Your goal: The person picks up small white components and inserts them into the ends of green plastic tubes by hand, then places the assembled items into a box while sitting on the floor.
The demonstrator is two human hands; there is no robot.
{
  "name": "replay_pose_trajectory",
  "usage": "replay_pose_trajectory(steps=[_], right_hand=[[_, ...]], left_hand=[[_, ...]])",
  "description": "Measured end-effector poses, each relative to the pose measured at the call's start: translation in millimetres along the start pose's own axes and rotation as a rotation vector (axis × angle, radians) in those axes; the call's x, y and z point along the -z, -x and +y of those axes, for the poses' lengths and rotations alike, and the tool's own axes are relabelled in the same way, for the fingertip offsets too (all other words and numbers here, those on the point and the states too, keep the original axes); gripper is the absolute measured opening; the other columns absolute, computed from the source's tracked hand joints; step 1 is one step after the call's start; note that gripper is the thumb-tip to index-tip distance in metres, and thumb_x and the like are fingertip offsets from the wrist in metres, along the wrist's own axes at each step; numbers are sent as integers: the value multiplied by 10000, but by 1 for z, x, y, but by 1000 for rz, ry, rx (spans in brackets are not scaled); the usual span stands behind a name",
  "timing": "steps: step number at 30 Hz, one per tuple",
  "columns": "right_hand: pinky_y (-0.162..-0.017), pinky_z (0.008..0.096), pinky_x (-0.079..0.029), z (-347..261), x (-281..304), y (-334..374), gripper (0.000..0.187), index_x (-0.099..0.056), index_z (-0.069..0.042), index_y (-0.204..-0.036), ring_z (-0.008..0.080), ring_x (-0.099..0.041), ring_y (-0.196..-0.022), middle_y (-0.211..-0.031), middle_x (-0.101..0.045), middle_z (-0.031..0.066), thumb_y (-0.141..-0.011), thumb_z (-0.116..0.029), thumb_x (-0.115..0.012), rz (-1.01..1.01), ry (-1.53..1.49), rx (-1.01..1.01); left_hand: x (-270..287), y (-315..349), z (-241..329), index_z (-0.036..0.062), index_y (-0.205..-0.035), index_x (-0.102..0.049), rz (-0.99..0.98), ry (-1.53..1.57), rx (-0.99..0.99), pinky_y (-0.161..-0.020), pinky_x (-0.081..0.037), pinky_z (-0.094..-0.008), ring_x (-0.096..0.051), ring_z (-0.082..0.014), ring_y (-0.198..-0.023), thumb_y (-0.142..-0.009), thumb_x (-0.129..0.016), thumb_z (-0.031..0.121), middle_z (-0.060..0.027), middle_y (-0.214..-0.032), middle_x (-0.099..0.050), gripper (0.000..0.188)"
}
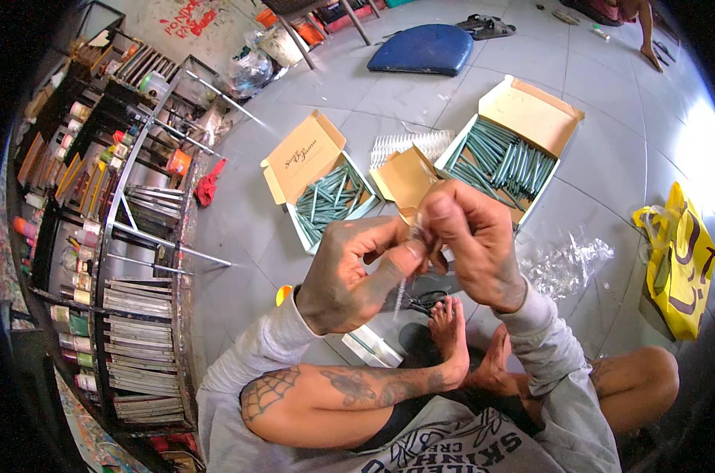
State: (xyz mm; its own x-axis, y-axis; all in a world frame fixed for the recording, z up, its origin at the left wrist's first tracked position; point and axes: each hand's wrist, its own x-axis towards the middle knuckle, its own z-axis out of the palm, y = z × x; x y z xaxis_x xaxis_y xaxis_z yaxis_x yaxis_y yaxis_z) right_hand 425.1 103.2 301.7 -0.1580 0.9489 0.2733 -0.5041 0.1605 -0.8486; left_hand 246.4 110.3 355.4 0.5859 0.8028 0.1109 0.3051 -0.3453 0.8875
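Note:
My left hand (pixel 349 272) and my right hand (pixel 475 240) meet in front of me, both closed in a pinch. Between their fingertips is a thin clear plastic strip (pixel 399 299), ridged like a coil, whose lower end hangs below my left thumb. The fingers hide most of its upper part. Past my left hand, an open box (pixel 300 150) holds dark green pen-like sticks (pixel 330 197). A second open box (pixel 531 106) with more green sticks (pixel 511 162) lies beyond my right hand. Between them are a small open carton (pixel 404 177) and clear coils (pixel 412 146).
Black-handled scissors (pixel 428 302) lie by my feet, near a white box (pixel 373 348) with a green stick. Crumpled clear plastic (pixel 570 264) and a yellow bag (pixel 680 264) are at right. A metal rack (pixel 141 169) stands left; a blue cushion (pixel 422 49) lies ahead. Another person's hand (pixel 651 57) touches the floor.

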Motion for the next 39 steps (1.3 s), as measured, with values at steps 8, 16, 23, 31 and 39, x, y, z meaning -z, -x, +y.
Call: replay_pose_trajectory(steps=[8,16,23,31,39], right_hand=[[-600,239,-525,-11,3,4,175,-613,7,-1022,110,-649,-735,-871,-677,58,-988,-162,-640,-147,-49,-48],[-757,289,-566,-4,7,3,162,-647,46,-1063,145,-681,-826,-907,-692,78,-970,-87,-646,-177,-94,40],[-834,309,-571,-2,15,0,155,-665,58,-1051,174,-703,-918,-957,-722,122,-936,-46,-676,-193,-8,88],[-786,289,-578,-5,11,3,121,-665,59,-980,158,-713,-866,-906,-732,115,-879,-2,-694,-142,51,129],[-765,284,-572,-1,17,4,95,-671,43,-946,138,-701,-823,-870,-723,91,-877,-21,-670,-123,142,99]], left_hand=[[9,7,5,-19,-826,-640,77,-137,-55,-573,-418,-258,-534,-80,-641,-943,-614,146,-39,-704,-626,204],[7,7,16,-9,-959,-664,268,150,-41,-661,-501,-223,-606,-47,-734,-935,-695,106,-39,-850,-690,121],[1,6,21,-39,-999,-666,244,407,36,-749,-557,-242,-635,-71,-776,-935,-691,57,-51,-873,-693,118],[1,6,15,-12,-945,-708,298,42,-58,-542,-417,-186,-525,-12,-613,-888,-736,55,8,-763,-659,92],[2,8,34,9,-886,-739,246,-414,-115,-513,-376,-230,-491,-34,-586,-863,-752,117,-5,-747,-643,112]])
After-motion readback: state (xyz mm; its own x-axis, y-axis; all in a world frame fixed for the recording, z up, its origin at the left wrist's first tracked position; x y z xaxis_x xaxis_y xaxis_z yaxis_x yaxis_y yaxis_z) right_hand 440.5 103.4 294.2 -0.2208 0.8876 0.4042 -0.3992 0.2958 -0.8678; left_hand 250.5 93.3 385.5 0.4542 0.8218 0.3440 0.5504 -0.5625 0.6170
